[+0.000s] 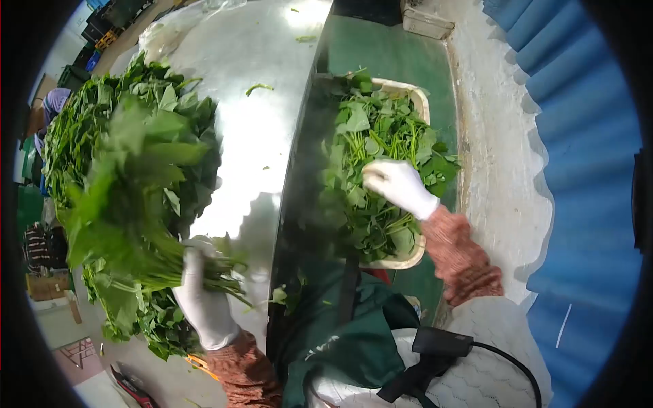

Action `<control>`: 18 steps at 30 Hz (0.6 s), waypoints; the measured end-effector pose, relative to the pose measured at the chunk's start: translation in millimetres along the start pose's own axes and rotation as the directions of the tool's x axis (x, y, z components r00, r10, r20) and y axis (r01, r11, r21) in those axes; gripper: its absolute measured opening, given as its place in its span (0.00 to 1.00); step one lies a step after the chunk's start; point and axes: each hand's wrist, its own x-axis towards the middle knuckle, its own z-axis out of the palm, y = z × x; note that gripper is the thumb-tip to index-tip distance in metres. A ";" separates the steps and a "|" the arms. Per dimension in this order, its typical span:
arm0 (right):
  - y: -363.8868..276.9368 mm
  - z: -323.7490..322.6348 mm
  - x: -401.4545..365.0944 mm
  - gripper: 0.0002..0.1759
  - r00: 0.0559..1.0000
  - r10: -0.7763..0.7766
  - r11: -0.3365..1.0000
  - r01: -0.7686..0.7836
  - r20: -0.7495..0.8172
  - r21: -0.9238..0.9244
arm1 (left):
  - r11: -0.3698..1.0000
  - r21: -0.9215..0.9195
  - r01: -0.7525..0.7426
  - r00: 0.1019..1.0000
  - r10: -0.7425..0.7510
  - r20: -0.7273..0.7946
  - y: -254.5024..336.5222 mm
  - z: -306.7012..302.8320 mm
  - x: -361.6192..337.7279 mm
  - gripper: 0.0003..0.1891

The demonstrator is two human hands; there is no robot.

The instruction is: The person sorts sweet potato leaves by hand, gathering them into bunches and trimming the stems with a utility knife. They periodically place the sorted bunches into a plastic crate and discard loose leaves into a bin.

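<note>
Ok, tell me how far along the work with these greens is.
Probably partway. Seemingly done: the big pile on the metal table. In hand: a bunch, held by its stems in the left hand. Left, if the basket feeds the pile: its leafy load, where the right hand is; whether it grips any is unclear.
</note>
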 end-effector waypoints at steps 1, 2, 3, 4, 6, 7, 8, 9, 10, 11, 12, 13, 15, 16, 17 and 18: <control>15.8 17.5 19.6 0.14 0.967 0.166 0.986 -0.168 -0.195 0.007 | 1.000 0.010 0.012 1.000 -0.012 -0.004 -11.3 0.8 1.0 0.10; 27.1 29.6 37.9 0.14 0.937 0.261 0.947 -0.295 -0.232 -0.127 | 0.998 -0.046 -0.039 0.992 0.044 0.116 -16.2 7.6 1.2 0.10; 35.4 39.9 52.5 0.14 0.922 0.354 0.895 -0.383 -0.157 -0.228 | 0.994 -0.102 -0.026 0.992 0.039 0.120 -18.3 10.0 0.0 0.10; 40.9 50.5 58.9 0.15 0.888 0.452 0.829 -0.453 -0.083 -0.329 | 0.988 -0.151 -0.011 0.992 0.030 0.120 -18.5 8.8 -2.3 0.09; 54.0 58.5 57.7 0.14 0.918 0.355 0.906 -0.384 -0.174 -0.178 | 0.985 -0.174 0.006 0.997 0.007 0.075 -10.5 3.8 -4.4 0.08; 58.8 56.4 58.4 0.14 0.927 0.301 0.937 -0.331 -0.224 -0.108 | 0.981 -0.193 0.009 0.999 0.000 0.047 -6.9 1.1 -4.1 0.08; 48.4 40.0 53.5 0.11 0.919 0.289 0.957 -0.281 -0.267 0.070 | 0.982 -0.189 0.002 0.999 0.005 0.035 -4.9 -2.7 -3.9 0.08; 48.8 31.3 47.7 0.09 0.915 0.175 0.981 -0.130 -0.363 0.143 | 0.982 -0.189 -0.002 1.000 0.007 0.027 -4.0 -6.1 -2.6 0.09; 49.2 21.8 45.2 0.08 0.882 0.070 0.980 0.027 -0.467 0.196 | 0.981 -0.192 -0.004 1.000 0.010 0.027 -5.4 -5.7 -0.2 0.10; 39.5 10.1 42.5 0.08 0.886 0.141 0.922 0.045 -0.442 0.384 | 0.974 -0.226 0.007 0.999 -0.018 -0.047 -10.9 -2.9 1.7 0.09; 29.4 -2.7 37.6 0.08 0.889 0.210 0.828 0.058 -0.406 0.557 | 0.970 -0.241 0.031 0.999 -0.032 -0.001 -15.1 -1.0 2.3 0.09; 20.9 -15.1 32.6 0.12 0.895 0.156 0.884 0.062 -0.418 0.464 | 0.966 -0.253 0.055 0.998 -0.044 0.047 -18.3 0.5 2.8 0.08; 9.7 -27.9 30.3 0.12 0.904 0.194 0.889 0.002 -0.381 0.458 | 0.953 -0.289 0.090 0.990 -0.054 0.130 -24.2 8.9 5.3 0.07; 5.7 -29.8 29.8 0.13 0.910 0.211 0.889 -0.026 -0.358 0.457 | 0.950 -0.293 0.104 0.987 -0.063 0.146 -24.4 13.1 4.2 0.07; 4.5 -27.9 30.0 0.13 0.891 0.218 0.886 -0.009 -0.398 0.464 | 0.946 -0.302 0.118 0.985 -0.073 0.158 -24.5 13.7 4.7 0.07; 0.6 -27.2 30.8 0.13 0.885 0.218 0.868 0.016 -0.410 0.496 | 0.942 -0.310 0.128 0.983 -0.080 0.164 -24.7 13.5 5.3 0.07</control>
